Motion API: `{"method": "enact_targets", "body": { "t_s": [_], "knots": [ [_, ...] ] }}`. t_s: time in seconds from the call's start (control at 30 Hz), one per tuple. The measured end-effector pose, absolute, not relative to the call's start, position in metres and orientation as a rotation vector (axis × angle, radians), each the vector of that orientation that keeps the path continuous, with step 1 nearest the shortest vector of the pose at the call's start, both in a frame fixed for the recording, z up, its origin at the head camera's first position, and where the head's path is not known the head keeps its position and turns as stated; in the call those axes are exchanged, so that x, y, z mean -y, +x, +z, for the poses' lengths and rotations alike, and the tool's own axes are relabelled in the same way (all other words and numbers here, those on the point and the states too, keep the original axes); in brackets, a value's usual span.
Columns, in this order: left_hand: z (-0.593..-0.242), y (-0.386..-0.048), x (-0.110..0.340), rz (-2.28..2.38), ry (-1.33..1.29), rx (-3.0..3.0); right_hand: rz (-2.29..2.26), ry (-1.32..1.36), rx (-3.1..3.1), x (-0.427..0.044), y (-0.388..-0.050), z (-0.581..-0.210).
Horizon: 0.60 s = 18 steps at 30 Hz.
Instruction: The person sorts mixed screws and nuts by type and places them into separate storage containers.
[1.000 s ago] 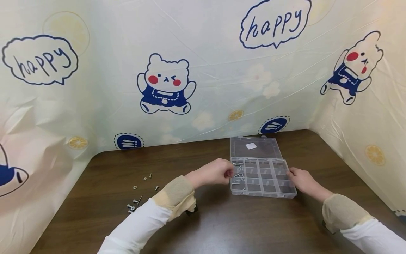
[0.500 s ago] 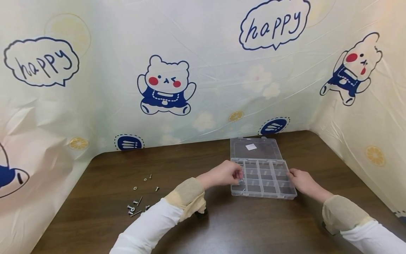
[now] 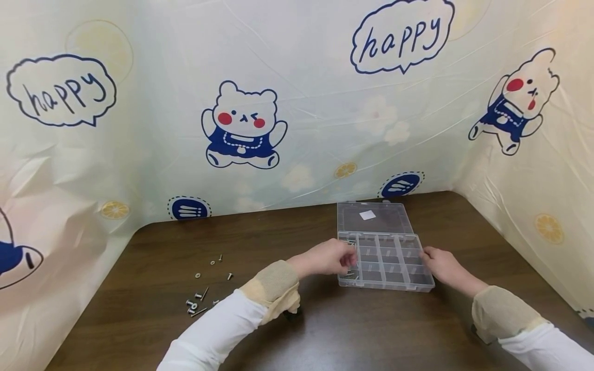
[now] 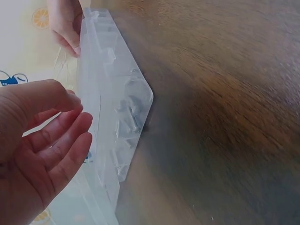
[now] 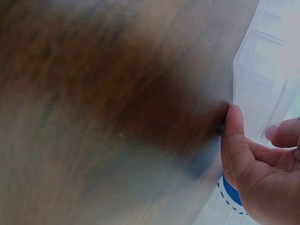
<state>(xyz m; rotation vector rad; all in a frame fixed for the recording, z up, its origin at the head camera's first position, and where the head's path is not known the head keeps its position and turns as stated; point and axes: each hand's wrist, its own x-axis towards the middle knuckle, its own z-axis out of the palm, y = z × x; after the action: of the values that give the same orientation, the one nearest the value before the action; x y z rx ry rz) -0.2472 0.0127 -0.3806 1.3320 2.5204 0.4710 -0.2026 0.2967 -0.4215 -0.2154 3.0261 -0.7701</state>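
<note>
A clear plastic compartment box [image 3: 385, 282] lies on the table with its lid [image 3: 390, 219] laid back behind it. My left hand [image 3: 327, 256] hovers over the left column of compartments. Its fingers [image 4: 70, 159] are loosely bent, and in the left wrist view I see nothing held between them. Several metal screws [image 4: 133, 112] show through the box's side wall, partly hidden by the hand in the head view. My right hand [image 3: 447, 267] grips the box's right edge, its fingers [image 5: 234, 122] against the outer wall in the right wrist view.
Loose screws [image 3: 199, 295] and small washers [image 3: 197, 275] are scattered on the left side of the brown table [image 3: 334, 330]. A small white square [image 3: 367, 215] is on the lid. A printed cloth [image 3: 315, 103] hangs behind and at both sides.
My left hand has moved right over the box's left compartments, then dropped slightly with its fingers loosening. My right hand has stayed at the right edge, and the box has not moved.
</note>
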Motion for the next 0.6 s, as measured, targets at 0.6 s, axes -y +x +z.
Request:
{"method": "enact_targets", "body": {
  "t_s": [0.6],
  "knots": [
    [-0.366,-0.247,0.017,0.145,1.352,-2.535,-0.79,-0.205,-3.011,-0.297,-0.203,-0.423]
  ]
}}
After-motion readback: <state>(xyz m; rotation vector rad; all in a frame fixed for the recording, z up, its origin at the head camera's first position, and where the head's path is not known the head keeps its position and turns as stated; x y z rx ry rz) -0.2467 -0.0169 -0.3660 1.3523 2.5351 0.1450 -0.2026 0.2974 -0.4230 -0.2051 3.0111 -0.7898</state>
